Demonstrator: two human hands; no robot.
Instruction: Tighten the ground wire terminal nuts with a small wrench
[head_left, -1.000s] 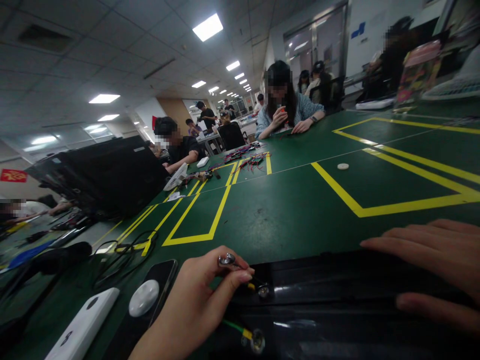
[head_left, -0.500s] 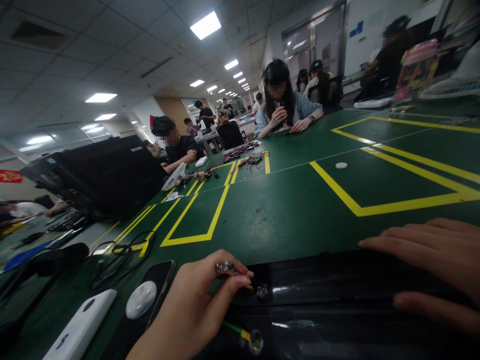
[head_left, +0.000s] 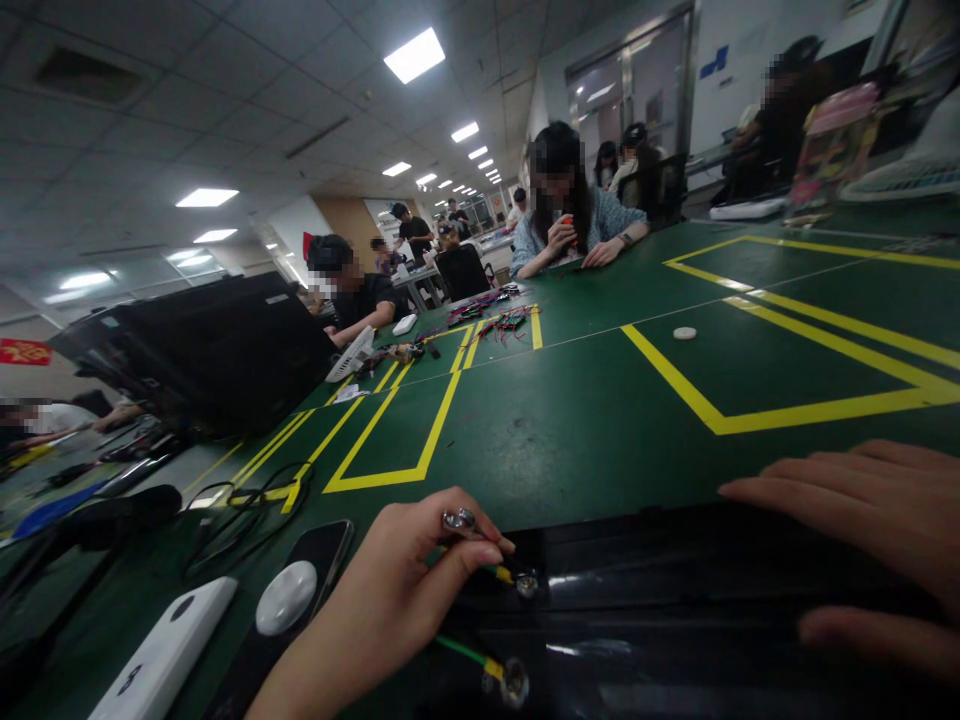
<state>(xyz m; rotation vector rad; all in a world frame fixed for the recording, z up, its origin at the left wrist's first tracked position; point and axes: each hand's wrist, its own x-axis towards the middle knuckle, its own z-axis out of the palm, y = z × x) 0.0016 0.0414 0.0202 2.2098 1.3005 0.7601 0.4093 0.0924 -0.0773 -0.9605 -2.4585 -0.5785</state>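
Left hand (head_left: 375, 600) has shifted slightly up and right since the earlier frame; right hand (head_left: 847, 520) has barely moved. Green worktop (head_left: 570, 440) with yellow tape lines runs ahead, co-worker (head_left: 577, 215) seated at its far side. Black glossy panel (head_left: 697, 610) lies along its near edge, under both hands. Right fingers (head_left: 795, 488) rest loosely at the panel's far edge, holding nothing. Left fingers (head_left: 487, 548) pinch a small shiny silver terminal (head_left: 459, 520), held just above the panel's left end. Second terminal (head_left: 526, 584) sits on the panel beside a yellow sleeve (head_left: 504, 574). Third terminal (head_left: 514, 683) lies nearer, with green wire (head_left: 461, 650). Phone (head_left: 319, 570) lies just left of the left hand.
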